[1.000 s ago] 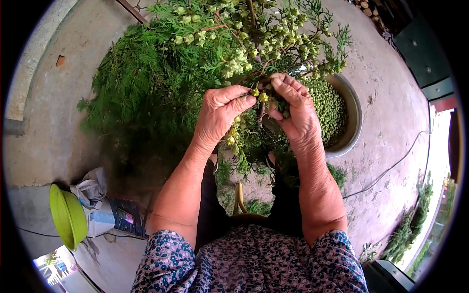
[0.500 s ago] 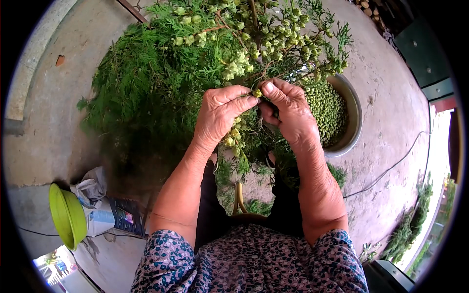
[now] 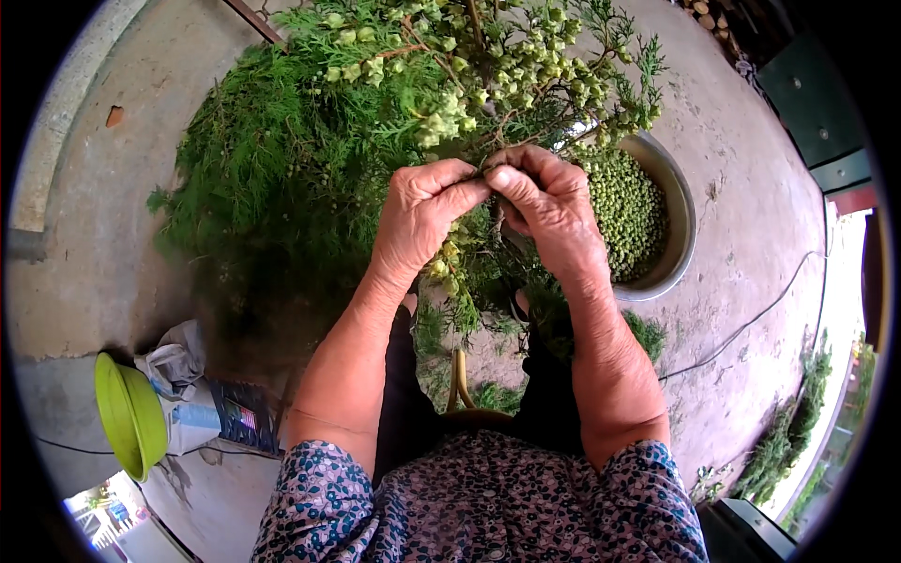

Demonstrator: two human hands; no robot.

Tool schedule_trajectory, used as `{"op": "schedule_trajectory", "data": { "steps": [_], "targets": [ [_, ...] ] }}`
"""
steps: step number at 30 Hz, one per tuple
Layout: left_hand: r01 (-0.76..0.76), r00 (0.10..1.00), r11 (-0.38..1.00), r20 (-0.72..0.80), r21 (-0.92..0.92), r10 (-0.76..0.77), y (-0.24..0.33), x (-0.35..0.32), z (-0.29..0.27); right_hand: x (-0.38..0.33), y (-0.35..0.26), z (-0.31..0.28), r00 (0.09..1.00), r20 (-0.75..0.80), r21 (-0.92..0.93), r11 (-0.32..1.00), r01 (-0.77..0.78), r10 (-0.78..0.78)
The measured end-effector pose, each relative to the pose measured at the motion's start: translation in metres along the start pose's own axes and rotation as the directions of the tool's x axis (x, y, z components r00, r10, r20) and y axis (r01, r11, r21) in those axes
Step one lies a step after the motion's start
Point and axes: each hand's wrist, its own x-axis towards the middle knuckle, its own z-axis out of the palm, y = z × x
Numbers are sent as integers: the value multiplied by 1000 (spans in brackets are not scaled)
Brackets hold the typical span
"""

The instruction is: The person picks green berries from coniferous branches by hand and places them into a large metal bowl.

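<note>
— How far along is the picking looking?

— Partway, I'd judge. The metal bowl [image 3: 678, 202] on the concrete floor [image 3: 751, 150] is sitting just right of the hands and is holding a deep layer of small green seed cones [image 3: 624, 211], though its rim is not yet reached.

— And what is remaining?

— Plenty. The leafy branch [image 3: 469, 84] over the person's lap is carrying many pale green cone clusters [image 3: 526, 66] near its top, and a big heap of green cuttings [image 3: 263, 178] is lying to the left.

— What are the hands doing?

— The left hand [image 3: 418, 220] and right hand [image 3: 554, 211] are meeting at the branch stem, fingers [image 3: 511, 178] curled closed and pinching it. Whether a cone is sitting between them, I cannot tell.

— Anything else nearby?

— A lime-green basin [image 3: 127, 413] is standing at lower left beside some bags [image 3: 188, 375].
</note>
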Motion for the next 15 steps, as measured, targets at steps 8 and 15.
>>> {"op": "schedule_trajectory", "data": {
  "steps": [8,15],
  "targets": [
    [100,995,993,23,-60,-99,-3,-3,-1,3,2,-1,985,43,197,965,-173,168],
    [150,985,937,-32,-316,-169,-4,-4,1,1,-1,-15,961,-26,566,797,-212,274]
  ]
}}
